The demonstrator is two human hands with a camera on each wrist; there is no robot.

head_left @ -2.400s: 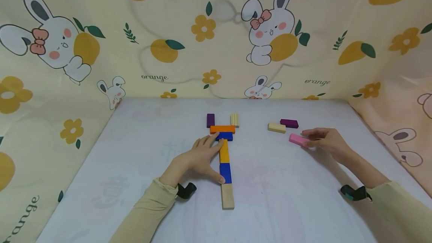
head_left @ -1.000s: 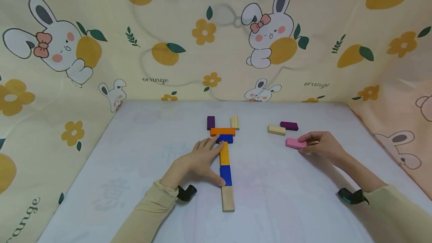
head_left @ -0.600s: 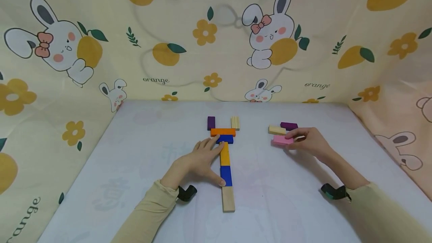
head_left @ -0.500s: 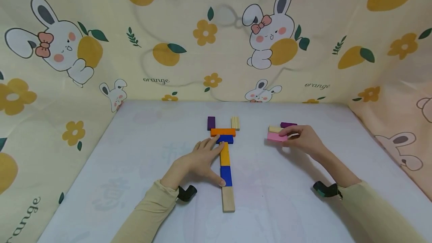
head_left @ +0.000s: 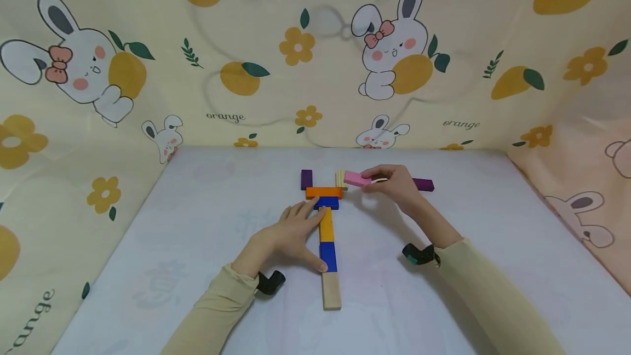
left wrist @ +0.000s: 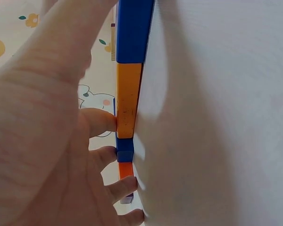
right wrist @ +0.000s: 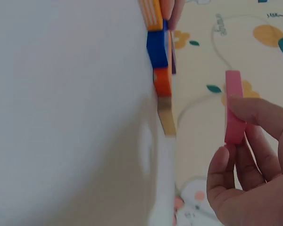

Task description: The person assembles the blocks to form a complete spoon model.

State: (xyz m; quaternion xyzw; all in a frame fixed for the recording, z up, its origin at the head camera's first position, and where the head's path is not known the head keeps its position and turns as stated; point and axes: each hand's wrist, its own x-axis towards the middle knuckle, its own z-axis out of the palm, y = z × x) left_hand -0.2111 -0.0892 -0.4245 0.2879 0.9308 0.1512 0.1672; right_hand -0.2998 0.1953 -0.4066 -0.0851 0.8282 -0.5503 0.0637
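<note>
My right hand [head_left: 396, 185] pinches a pink block [head_left: 355, 178] between thumb and fingers, above the table beside a pale ridged block [head_left: 340, 178]. In the right wrist view the pink block [right wrist: 234, 89] is clear of the others. My left hand [head_left: 288, 237] lies along the left side of a line of blocks, fingers spread. Its thumb touches the lower blue block [head_left: 327, 256], its index finger the yellow block [head_left: 326, 226]. Crosswise above these lie a short blue block [head_left: 327, 202] and an orange block [head_left: 323, 193]. A plain wooden block [head_left: 332, 291] forms the near end.
A dark purple block [head_left: 307, 179] stands off the orange block's left end. Another purple block [head_left: 424, 184] lies right of my right hand, which hides the pale block near it. A patterned cloth [head_left: 266, 37] rises behind the white table [head_left: 222, 179].
My right hand took hold of the pink block at the right, lifted it and carried it left, past the loose pale block to the line's far end. My left hand has stayed in place.
</note>
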